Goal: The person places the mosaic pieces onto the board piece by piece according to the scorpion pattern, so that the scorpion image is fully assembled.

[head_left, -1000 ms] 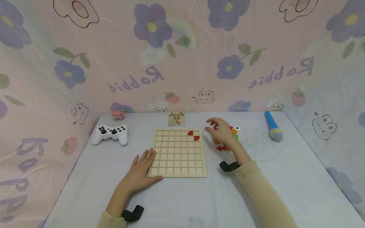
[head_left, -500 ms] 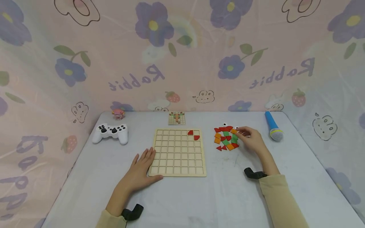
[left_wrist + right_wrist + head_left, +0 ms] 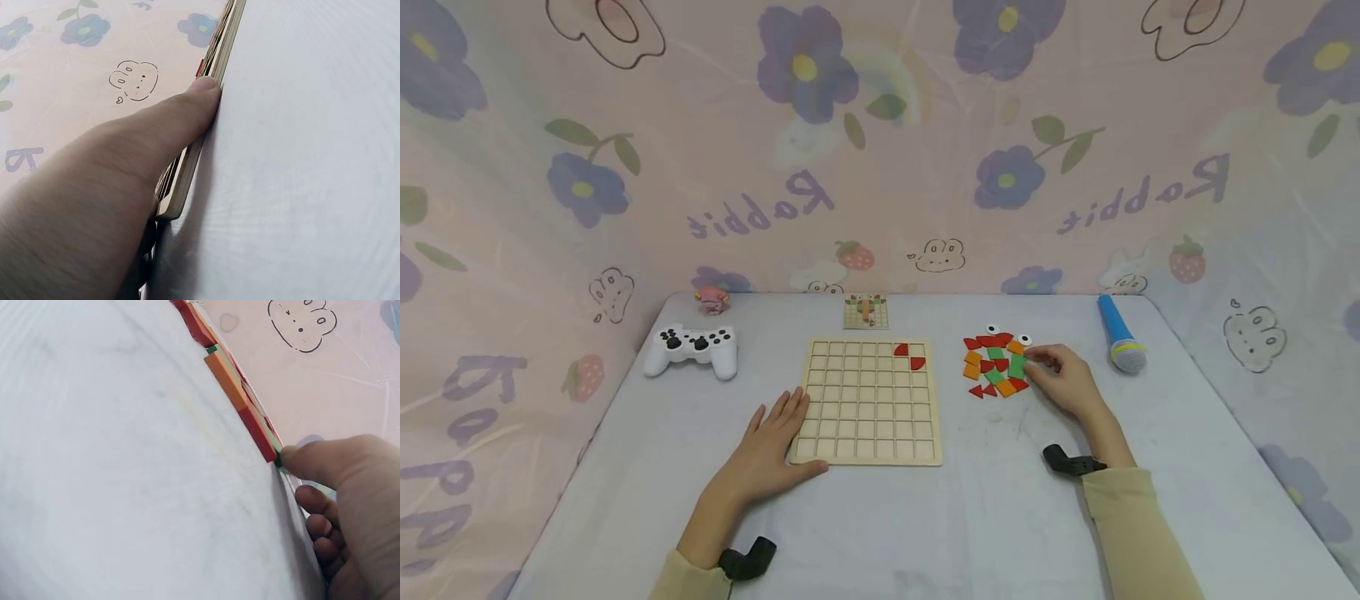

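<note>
Clock faces: twelve is the side away from the person.

Pink toy (image 3: 712, 300) and white game controller (image 3: 691, 352): on the table (image 3: 850, 533), near ten o'clock from the square board (image 3: 867, 410). Left hand (image 3: 763, 458) at the board's eight o'clock: fingers straight, slightly apart, resting along its edge; thumb touches the near side. Holds nothing, appears to steady the board.

Board: mostly bare cells; two red pieces (image 3: 917, 363) seated at one o'clock. Picture card (image 3: 866, 311) just beyond, at twelve.

Tile pile (image 3: 994, 375): between two and three o'clock from the board. Right hand (image 3: 1063, 383) at the pile's three o'clock: thumb tip touches the green tile (image 3: 1017, 367), other fingers curled. Whether a pinch is closed, I cannot tell.

Judgement: step in hand is choosing a tile; next move calls for a firm edge grip.

Blue microphone (image 3: 1122, 335): past the hand, at two o'clock.
</note>
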The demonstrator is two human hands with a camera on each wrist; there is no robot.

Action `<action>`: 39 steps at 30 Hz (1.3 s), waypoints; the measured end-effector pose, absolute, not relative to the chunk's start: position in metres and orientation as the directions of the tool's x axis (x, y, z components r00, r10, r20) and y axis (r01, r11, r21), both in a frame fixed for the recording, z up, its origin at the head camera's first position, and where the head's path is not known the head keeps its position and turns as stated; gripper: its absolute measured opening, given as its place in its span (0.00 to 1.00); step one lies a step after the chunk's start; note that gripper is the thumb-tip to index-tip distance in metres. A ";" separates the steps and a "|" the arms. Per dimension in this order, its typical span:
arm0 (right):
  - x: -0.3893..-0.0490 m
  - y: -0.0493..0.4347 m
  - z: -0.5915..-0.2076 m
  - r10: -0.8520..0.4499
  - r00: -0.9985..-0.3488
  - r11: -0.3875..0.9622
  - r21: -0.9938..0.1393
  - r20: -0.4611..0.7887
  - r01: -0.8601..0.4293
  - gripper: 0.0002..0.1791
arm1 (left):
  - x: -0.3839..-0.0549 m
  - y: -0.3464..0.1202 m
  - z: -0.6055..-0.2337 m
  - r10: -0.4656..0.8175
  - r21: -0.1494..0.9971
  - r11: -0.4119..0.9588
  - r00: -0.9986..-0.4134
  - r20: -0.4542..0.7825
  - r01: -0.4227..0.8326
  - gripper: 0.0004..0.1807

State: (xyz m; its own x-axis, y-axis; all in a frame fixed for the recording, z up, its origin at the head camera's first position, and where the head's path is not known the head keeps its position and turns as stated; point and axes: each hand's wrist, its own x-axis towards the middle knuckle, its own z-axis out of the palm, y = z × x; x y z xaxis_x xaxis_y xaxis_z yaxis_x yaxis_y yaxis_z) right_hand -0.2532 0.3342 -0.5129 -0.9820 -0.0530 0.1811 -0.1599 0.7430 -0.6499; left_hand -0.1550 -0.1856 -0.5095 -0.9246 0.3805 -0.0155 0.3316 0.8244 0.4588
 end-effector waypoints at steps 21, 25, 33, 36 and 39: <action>-0.254 0.330 -0.509 -0.100 -0.978 0.778 -0.599 0.185 -0.193 0.18 | -0.154 -0.185 -0.506 0.385 0.459 0.823 -0.923 -0.014 0.336 0.62; -0.254 0.330 -0.507 -0.093 -0.979 0.771 -0.609 0.180 -0.185 0.18 | -0.155 -0.185 -0.506 0.385 0.459 0.823 -0.923 -0.016 0.335 0.62; -0.253 0.313 -0.494 -0.077 -0.975 0.743 -0.640 0.211 -0.197 0.18 | -0.156 -0.185 -0.508 0.384 0.458 0.827 -0.922 -0.038 0.325 0.63; -0.254 0.295 -0.485 -0.093 -0.971 0.722 -0.657 0.219 -0.218 0.18 | -0.155 -0.186 -0.508 0.381 0.463 0.826 -0.924 -0.039 0.321 0.63; -0.255 0.277 -0.477 -0.114 -0.972 0.702 -0.675 0.208 -0.227 0.18 | -0.155 -0.186 -0.508 0.380 0.466 0.825 -0.924 -0.036 0.321 0.62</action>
